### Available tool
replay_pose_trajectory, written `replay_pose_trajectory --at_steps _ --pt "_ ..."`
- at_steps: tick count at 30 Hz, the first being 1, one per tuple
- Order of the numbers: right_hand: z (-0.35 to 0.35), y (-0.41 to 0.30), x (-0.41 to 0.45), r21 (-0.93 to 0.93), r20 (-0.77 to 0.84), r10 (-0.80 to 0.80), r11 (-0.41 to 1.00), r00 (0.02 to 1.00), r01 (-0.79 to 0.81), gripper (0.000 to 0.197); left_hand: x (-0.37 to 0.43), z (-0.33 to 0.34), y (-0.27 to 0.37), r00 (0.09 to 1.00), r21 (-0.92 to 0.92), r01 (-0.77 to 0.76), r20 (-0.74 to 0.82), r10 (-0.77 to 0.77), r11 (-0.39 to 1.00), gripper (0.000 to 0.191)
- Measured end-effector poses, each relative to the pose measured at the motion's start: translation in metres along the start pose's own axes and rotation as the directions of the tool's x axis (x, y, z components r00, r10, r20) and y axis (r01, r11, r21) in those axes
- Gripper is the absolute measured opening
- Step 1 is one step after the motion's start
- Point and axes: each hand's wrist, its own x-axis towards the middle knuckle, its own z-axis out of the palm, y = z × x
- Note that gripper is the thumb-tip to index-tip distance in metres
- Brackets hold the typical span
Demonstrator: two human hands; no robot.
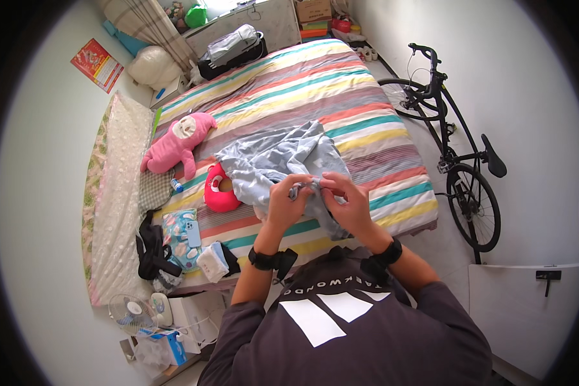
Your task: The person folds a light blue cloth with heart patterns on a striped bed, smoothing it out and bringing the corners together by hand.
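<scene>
A light blue garment with a pale pattern [280,154] lies crumpled across the striped bedspread [386,164]. My left hand [288,200] pinches a gathered edge of it between thumb and fingers. Close beside it, my right hand [347,202] grips the same bunched edge, the fingertips nearly meeting. Part of the cloth hangs down below my hands towards my body. What exactly sits between the fingertips is too small to tell. A red neck pillow [215,200] touches the garment's left side.
Left on the bed are a pink plush toy [181,144], a phone [193,234] on a patterned cushion [173,224], a black bag [150,253] and folded cloths [214,262]. A bag [234,48] stands at the far edge. A bicycle [448,144] leans along the right wall; a fan [133,309] stands lower left.
</scene>
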Motion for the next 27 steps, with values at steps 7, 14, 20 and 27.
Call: replay_pose_trajectory --at_steps 7,14,20,27 --pt "0.000 -0.004 -0.006 0.038 0.045 0.117 0.992 0.992 -0.119 0.036 0.003 -0.001 -0.001 0.990 0.017 -0.135 0.039 0.134 0.991 0.017" --pt "0.005 0.001 -0.013 0.061 -0.053 0.055 0.997 0.997 -0.052 0.024 0.000 0.005 -0.003 0.997 -0.058 -0.072 0.026 0.073 0.996 0.016" --pt "0.003 0.006 -0.006 0.027 -0.041 0.028 0.999 0.999 -0.027 0.025 0.001 0.014 0.002 0.996 -0.177 -0.055 -0.075 0.042 0.983 0.025" --pt "0.008 0.023 0.004 0.136 -0.083 -0.062 0.988 0.995 0.073 0.049 0.026 0.012 0.002 0.941 0.293 -0.306 -0.050 0.334 0.906 0.029"
